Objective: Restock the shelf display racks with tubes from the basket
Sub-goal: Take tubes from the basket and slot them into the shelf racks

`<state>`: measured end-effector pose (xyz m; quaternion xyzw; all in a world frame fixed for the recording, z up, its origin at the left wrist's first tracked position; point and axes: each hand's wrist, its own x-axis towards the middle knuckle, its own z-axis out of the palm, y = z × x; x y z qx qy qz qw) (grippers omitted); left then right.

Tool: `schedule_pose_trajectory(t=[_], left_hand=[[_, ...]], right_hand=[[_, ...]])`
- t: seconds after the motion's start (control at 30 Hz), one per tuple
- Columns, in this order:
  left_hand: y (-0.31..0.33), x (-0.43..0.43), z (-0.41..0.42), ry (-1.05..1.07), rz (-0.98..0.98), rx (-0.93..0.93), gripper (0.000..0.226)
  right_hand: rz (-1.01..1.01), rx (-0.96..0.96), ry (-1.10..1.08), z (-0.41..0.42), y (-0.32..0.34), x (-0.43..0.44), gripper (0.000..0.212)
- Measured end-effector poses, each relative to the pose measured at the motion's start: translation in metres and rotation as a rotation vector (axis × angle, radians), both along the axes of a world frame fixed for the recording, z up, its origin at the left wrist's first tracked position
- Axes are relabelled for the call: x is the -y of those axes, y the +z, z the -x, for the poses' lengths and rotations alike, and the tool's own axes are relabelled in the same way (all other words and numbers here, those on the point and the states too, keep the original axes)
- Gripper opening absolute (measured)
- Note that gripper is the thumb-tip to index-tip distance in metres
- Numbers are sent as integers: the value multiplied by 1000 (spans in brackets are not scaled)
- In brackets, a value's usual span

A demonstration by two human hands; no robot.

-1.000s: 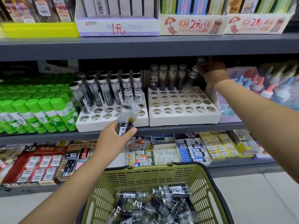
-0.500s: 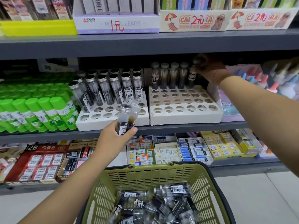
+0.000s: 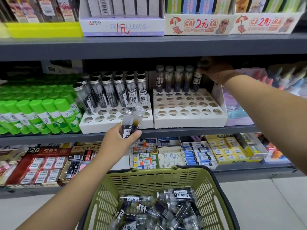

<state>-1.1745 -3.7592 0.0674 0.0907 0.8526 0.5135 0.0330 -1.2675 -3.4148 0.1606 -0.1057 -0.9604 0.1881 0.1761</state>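
On upper shelf [image 3: 149,45], PENCIL LEADS box [image 3: 123,26], left hand [image 3: 116,141], right hand [image 3: 216,70] gripping tubes [image 3: 131,123]

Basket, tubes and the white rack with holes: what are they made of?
Basket: probably moulded plastic, matt olive green, walls full of slots. Tubes in the left hand: clear shiny plastic, or maybe glass, since the dark contents show through; caps look like silvery metal. White rack: likely matt cardboard, with punched round holes and folded edges.

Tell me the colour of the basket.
The basket is olive green with a black rim; head view.
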Motion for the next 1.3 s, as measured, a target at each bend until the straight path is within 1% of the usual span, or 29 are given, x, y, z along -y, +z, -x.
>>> schedule_pose_trajectory(t=[0.2, 0.3, 0.47, 0.53, 0.6, 0.67, 0.73, 0.77, 0.8, 0.83, 0.87, 0.9, 0.93, 0.97, 1.0, 1.1, 1.17, 1.27, 1.3], left_hand=[[-2, 0, 3, -1, -9, 4, 11], [-4, 1, 4, 0, -9, 3, 11], [-4, 0, 4, 4, -14, 2, 12], [-5, 1, 5, 9, -18, 2, 12], [-4, 1, 6, 14, -34, 5, 13], [-2, 1, 5, 19, -67, 17, 13], [0, 0, 5, 12, -120, 58, 14], [0, 0, 5, -1, -146, 93, 20], [1, -1, 4, -23, -161, 128, 31], [1, -2, 2, -47, -174, 156, 43], [3, -3, -1, -70, -188, 177, 54], [3, -5, -4, -93, -203, 185, 60], [3, -6, -7, -111, -210, 189, 60], [3, -8, -10, -124, -210, 187, 57], [3, -9, -12, -130, -210, 183, 53], [2, -11, -16, -155, -184, 149, 48], [3, -11, -17, -171, -161, 122, 40], [7, -10, -17, -160, -103, 56, 15], [7, -10, -15, -152, -91, 26, 15]], right_hand=[[93, 28, -54, 6, 1, -2, 43], [42, 57, -51, 10, -5, -6, 40], [82, 73, -42, 15, -11, -10, 43], [40, 79, -46, 17, -13, -14, 48], [-50, 79, -66, 17, -17, -14, 52], [-109, 38, -86, 9, -21, -7, 55], [-131, -104, -127, -11, -20, 16, 54], [-72, -175, -123, -27, -19, 35, 51], [38, -229, -71, -44, -20, 55, 47], [182, -250, 47, -62, -23, 78, 43], [306, -222, 203, -81, -28, 101, 41], [408, -163, 357, -98, -33, 123, 42], [496, -87, 474, -111, -40, 139, 44], [576, -26, 549, -119, -47, 150, 47], [648, 6, 580, -124, -52, 158, 48], [820, -8, 611, -128, -56, 165, 45], [826, -17, 619, -128, -55, 165, 40], [823, -89, 563, -129, -35, 150, 31], [827, -140, 514, -127, -25, 137, 28]])
